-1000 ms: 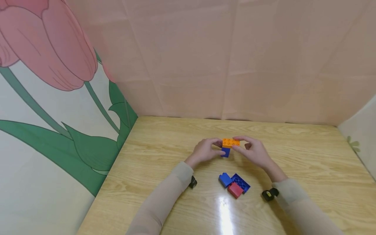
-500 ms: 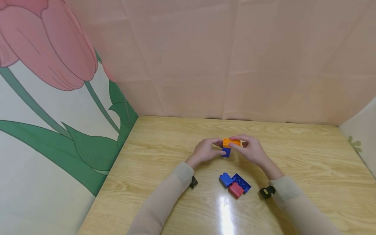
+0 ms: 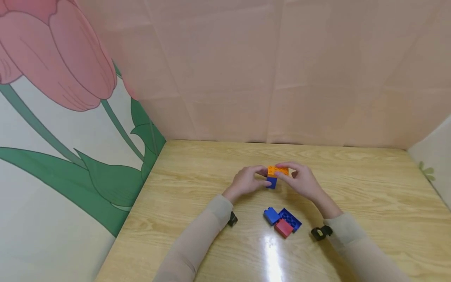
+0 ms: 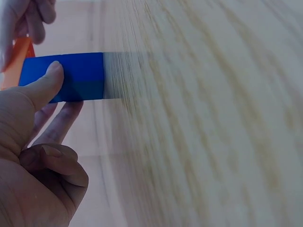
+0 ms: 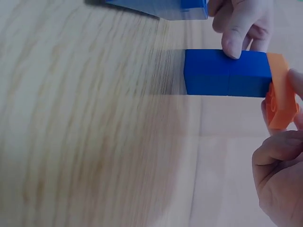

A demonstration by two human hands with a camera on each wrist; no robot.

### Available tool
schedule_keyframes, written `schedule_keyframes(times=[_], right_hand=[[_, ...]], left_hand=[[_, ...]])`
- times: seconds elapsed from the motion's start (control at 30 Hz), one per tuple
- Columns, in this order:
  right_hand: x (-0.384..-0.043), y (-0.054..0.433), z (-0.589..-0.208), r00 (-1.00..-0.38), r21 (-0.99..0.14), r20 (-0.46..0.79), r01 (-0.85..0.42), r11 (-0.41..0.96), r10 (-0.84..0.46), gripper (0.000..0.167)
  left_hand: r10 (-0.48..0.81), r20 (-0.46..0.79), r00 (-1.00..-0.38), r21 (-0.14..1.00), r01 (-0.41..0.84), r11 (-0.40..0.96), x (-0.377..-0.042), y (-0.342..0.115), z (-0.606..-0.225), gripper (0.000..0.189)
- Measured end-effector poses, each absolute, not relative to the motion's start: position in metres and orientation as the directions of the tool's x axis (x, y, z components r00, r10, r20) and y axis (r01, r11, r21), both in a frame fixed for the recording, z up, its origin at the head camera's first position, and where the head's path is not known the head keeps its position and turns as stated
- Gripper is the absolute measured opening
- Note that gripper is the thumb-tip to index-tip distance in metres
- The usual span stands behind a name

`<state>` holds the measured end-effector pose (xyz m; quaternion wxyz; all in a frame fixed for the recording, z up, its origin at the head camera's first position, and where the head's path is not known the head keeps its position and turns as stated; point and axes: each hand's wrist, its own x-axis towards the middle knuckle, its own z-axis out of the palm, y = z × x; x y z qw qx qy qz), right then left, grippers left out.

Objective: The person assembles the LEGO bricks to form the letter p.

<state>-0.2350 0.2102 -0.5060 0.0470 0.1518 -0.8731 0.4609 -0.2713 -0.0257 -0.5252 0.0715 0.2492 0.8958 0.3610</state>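
Toward the far edge of the surface [image 3: 197,156], the left hand [image 3: 246,181] grips an upright stack of two blue blocks [image 5: 225,78] in its fingers; the right hand [image 3: 304,181] pinches the orange block [image 3: 271,171] on top, which juts toward the right edge. Nearer the front edge lie a red block [image 3: 283,228], a bright-blue block [image 3: 271,216] and an upturned block [image 3: 291,220].

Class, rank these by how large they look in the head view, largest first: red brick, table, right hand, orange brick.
1. Table
2. Right hand
3. Red brick and orange brick: too alike to rank, as the hand partly covers the orange one.
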Motion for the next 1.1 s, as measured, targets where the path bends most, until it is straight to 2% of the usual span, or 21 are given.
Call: schedule_keyframes(times=[0.3, 0.53, 0.87, 1.1], right_hand=[[-0.226, 0.224, -0.507, -0.965, -0.832, 0.206, -0.26, 0.489, -0.162, 0.039], [-0.213, 0.235, -0.5, -0.966, -0.82, 0.229, -0.257, 0.512, -0.118, 0.03], [-0.19, 0.23, -0.492, -0.951, -0.834, 0.225, -0.301, 0.463, -0.214, 0.02], [-0.179, 0.217, -0.496, -0.935, -0.829, 0.167, -0.305, 0.469, -0.313, 0.02]], left_hand=[[0.491, 0.046, -0.87, 0.689, 0.384, 0.615, -0.269, -0.025, -0.526, 0.043], [0.485, 0.034, -0.874, 0.688, 0.372, 0.623, -0.27, -0.024, -0.525, 0.044], [0.474, 0.047, -0.879, 0.69, 0.372, 0.621, -0.269, -0.025, -0.522, 0.043], [0.476, 0.048, -0.878, 0.694, 0.372, 0.616, -0.269, -0.026, -0.524, 0.043]])
